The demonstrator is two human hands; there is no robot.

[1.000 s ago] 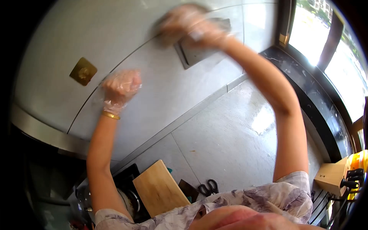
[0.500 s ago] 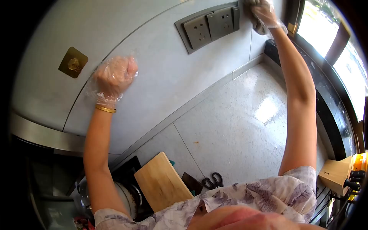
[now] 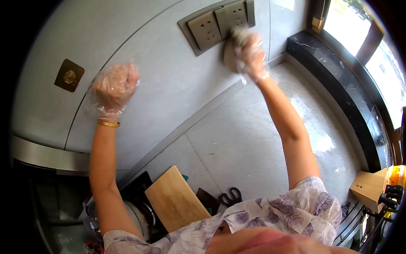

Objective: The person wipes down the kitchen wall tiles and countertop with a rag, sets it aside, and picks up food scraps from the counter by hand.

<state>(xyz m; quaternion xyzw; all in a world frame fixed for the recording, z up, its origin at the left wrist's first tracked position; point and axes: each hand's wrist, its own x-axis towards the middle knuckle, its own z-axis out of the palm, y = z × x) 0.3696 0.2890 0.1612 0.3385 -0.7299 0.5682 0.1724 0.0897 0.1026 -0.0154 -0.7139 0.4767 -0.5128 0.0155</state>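
Note:
My right hand [image 3: 253,55], in a clear plastic glove and smeared by motion, is closed on a grayish cloth [image 3: 240,37]. It holds the cloth at the lower right of the dark gray wall socket panel [image 3: 207,31]; whether the cloth touches the panel, I cannot tell. My left hand [image 3: 116,84], gloved the same way, is curled into a fist by the pale wall [image 3: 169,80]. Nothing shows in that fist. A gold square plate [image 3: 69,76] is on the wall left of it.
Below the wall is a gray tiled counter [image 3: 249,135]. Near my body are a wooden board [image 3: 177,197] and black-handled scissors [image 3: 231,197]. A wooden knife block [image 3: 368,190] stands at right, under a black stone sill [image 3: 330,67] and window.
My right hand has moved left along the wall with the cloth, from beyond the sockets to just below them. The view has shifted slightly; my left fist stays at the wall.

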